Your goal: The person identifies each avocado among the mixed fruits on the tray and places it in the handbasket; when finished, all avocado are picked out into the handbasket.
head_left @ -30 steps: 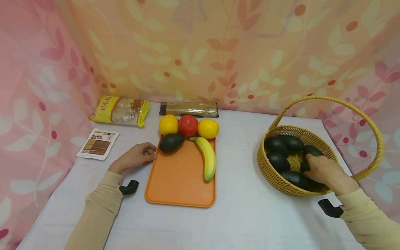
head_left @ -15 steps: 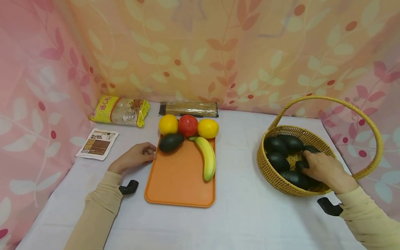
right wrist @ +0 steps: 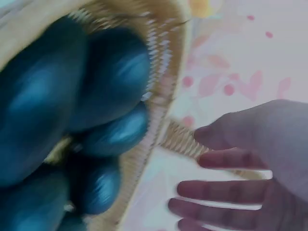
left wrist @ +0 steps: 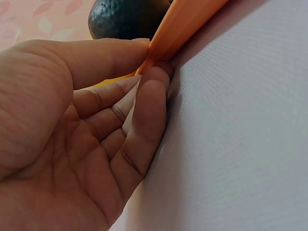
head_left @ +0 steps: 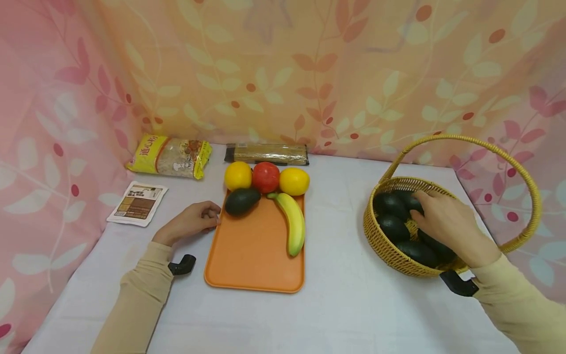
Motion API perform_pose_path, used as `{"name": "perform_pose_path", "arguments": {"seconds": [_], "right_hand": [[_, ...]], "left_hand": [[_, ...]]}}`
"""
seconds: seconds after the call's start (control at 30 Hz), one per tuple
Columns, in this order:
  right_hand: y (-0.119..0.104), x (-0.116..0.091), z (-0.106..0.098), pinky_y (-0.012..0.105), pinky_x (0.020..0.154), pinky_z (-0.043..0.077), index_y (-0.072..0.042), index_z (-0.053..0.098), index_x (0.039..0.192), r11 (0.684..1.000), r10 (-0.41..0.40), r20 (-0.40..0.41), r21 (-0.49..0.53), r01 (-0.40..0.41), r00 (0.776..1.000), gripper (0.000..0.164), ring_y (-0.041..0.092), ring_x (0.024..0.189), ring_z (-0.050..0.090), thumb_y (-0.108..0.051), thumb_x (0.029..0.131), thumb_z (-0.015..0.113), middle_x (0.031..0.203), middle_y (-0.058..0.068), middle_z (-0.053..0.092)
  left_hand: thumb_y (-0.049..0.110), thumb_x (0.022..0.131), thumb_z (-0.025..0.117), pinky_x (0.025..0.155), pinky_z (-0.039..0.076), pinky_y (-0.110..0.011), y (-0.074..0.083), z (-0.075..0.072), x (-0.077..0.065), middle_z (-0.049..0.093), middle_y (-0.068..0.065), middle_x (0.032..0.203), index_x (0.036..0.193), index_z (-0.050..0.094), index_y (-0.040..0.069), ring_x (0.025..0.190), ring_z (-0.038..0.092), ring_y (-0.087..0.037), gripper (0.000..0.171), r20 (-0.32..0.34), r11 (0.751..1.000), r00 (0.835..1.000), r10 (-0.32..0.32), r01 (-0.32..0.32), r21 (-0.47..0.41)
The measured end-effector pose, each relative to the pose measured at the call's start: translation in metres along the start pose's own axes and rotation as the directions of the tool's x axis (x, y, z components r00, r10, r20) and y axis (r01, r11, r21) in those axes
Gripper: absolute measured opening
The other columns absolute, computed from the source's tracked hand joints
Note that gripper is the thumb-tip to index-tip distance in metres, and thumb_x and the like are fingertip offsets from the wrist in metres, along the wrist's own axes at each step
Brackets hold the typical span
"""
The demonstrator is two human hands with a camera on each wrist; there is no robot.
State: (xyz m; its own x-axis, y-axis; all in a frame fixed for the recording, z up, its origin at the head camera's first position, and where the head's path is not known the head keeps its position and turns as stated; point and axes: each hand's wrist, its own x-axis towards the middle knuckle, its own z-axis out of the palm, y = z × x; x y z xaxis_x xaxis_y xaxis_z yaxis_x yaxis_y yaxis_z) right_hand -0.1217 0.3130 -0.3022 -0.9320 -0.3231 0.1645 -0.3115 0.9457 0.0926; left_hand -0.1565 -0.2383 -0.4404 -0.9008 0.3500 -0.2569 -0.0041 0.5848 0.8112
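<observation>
My left hand (head_left: 190,222) pinches the left rim of the orange tray (head_left: 252,260), with the thumb over the edge and fingertips under it in the left wrist view. On the tray lie a dark green avocado (head_left: 242,202) and a yellow banana (head_left: 293,226); two yellow fruits (head_left: 239,176) and a red round fruit (head_left: 266,177) line its far end. At the right, my right hand (head_left: 451,223) hovers over the wicker basket (head_left: 384,253), which holds several dark avocados (head_left: 392,229). Its fingers (right wrist: 221,191) are spread and hold nothing in the right wrist view.
A yellow food bag (head_left: 172,157) lies at the back left, with a flat white-and-brown packet (head_left: 138,204) in front of it. A long wrapped package (head_left: 267,154) lies behind the fruit. The basket's tall handle (head_left: 526,172) arches up; patterned cloth walls surround the table.
My right hand has risen from among the avocados in the basket and shifted slightly back, its fingers opening out. My left hand stays at the tray's rim.
</observation>
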Motion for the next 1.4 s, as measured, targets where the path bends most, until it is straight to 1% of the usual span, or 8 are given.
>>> {"name": "perform_pose_path", "arguments": {"seconds": [0.1, 0.27, 0.5, 0.77, 0.9, 1.07, 1.17, 1.4], "right_hand": [[-0.019, 0.012, -0.006, 0.053, 0.062, 0.052, 0.0, 0.064, 0.109, 0.995, -0.079, -0.145, 0.043, 0.086, 0.986, 0.033, 0.037, 0.076, 0.065, -0.012, 0.08, 0.073, 0.094, 0.02, 0.068], [-0.061, 0.042, -0.009, 0.048, 0.069, 0.054, 0.0, 0.065, 0.109, 0.952, -0.266, -0.316, 0.064, 0.301, 0.911, 0.031, 0.035, 0.084, 0.066, -0.006, 0.079, 0.071, 0.103, 0.017, 0.068], [-0.119, 0.079, -0.006, 0.049, 0.089, 0.051, -0.003, 0.061, 0.12, 0.827, -0.491, -0.327, 0.117, 0.55, 0.808, 0.042, 0.036, 0.108, 0.062, -0.01, 0.081, 0.075, 0.119, 0.019, 0.063], [-0.189, 0.106, 0.013, 0.044, 0.096, 0.049, -0.01, 0.059, 0.125, 0.735, -0.627, -0.265, 0.111, 0.669, 0.732, 0.044, 0.03, 0.114, 0.059, -0.015, 0.083, 0.075, 0.123, 0.013, 0.062], [-0.22, 0.115, 0.02, 0.041, 0.097, 0.049, -0.011, 0.058, 0.127, 0.71, -0.659, -0.237, 0.118, 0.694, 0.714, 0.044, 0.028, 0.115, 0.058, -0.016, 0.086, 0.071, 0.126, 0.011, 0.061], [-0.25, 0.122, 0.031, 0.041, 0.102, 0.046, -0.015, 0.054, 0.134, 0.716, -0.676, -0.126, 0.12, 0.687, 0.726, 0.047, 0.026, 0.123, 0.053, -0.018, 0.089, 0.066, 0.135, 0.01, 0.055], [-0.262, 0.125, 0.038, 0.041, 0.105, 0.044, -0.018, 0.052, 0.138, 0.723, -0.677, -0.071, 0.119, 0.68, 0.732, 0.049, 0.025, 0.129, 0.05, -0.02, 0.091, 0.065, 0.14, 0.009, 0.051], [-0.277, 0.127, 0.053, 0.044, 0.108, 0.042, -0.021, 0.047, 0.143, 0.726, -0.684, -0.033, 0.07, 0.684, 0.729, 0.052, 0.026, 0.137, 0.045, -0.026, 0.094, 0.064, 0.148, 0.01, 0.046]], "left_hand": [[0.019, 0.095, 0.062, 0.066, 0.048, -0.026, 0.002, -0.001, 0.0, 0.061, -0.008, 0.089, 0.123, 0.055, -0.002, 0.075, 0.056, -0.016, 0.036, 0.004, 1.0, 1.0, -0.008, 0.008, 0.0], [0.02, 0.095, 0.062, 0.067, 0.048, -0.027, 0.003, -0.002, 0.0, 0.061, -0.008, 0.09, 0.123, 0.055, -0.002, 0.075, 0.056, -0.016, 0.037, 0.007, 1.0, 1.0, -0.02, 0.02, 0.007], [0.021, 0.095, 0.062, 0.066, 0.048, -0.027, 0.002, -0.001, 0.001, 0.062, -0.009, 0.09, 0.125, 0.054, -0.002, 0.075, 0.056, -0.017, 0.038, 0.014, 1.0, 1.0, -0.015, 0.015, 0.001], [0.021, 0.094, 0.063, 0.066, 0.047, -0.026, 0.003, 0.0, 0.0, 0.061, -0.008, 0.087, 0.123, 0.055, -0.002, 0.073, 0.056, -0.016, 0.037, 0.005, 1.0, 1.0, -0.023, 0.023, 0.002], [0.021, 0.094, 0.063, 0.066, 0.048, -0.027, 0.001, 0.001, -0.001, 0.061, -0.008, 0.088, 0.124, 0.055, -0.002, 0.074, 0.056, -0.016, 0.038, 0.01, 1.0, 1.0, -0.028, 0.028, -0.007], [0.021, 0.094, 0.063, 0.066, 0.048, -0.027, 0.0, 0.002, -0.003, 0.061, -0.008, 0.088, 0.124, 0.055, -0.001, 0.073, 0.056, -0.016, 0.038, 0.005, 0.999, 1.0, -0.03, 0.03, -0.011], [0.021, 0.095, 0.063, 0.066, 0.047, -0.027, 0.002, 0.001, -0.003, 0.061, -0.008, 0.088, 0.125, 0.054, -0.001, 0.073, 0.056, -0.016, 0.038, 0.007, 0.999, 0.999, -0.033, 0.033, -0.019], [0.021, 0.096, 0.061, 0.066, 0.047, -0.027, 0.006, -0.001, -0.002, 0.062, -0.008, 0.09, 0.126, 0.053, -0.002, 0.074, 0.056, -0.017, 0.039, 0.015, 0.999, 1.0, -0.024, 0.024, -0.021]]}}
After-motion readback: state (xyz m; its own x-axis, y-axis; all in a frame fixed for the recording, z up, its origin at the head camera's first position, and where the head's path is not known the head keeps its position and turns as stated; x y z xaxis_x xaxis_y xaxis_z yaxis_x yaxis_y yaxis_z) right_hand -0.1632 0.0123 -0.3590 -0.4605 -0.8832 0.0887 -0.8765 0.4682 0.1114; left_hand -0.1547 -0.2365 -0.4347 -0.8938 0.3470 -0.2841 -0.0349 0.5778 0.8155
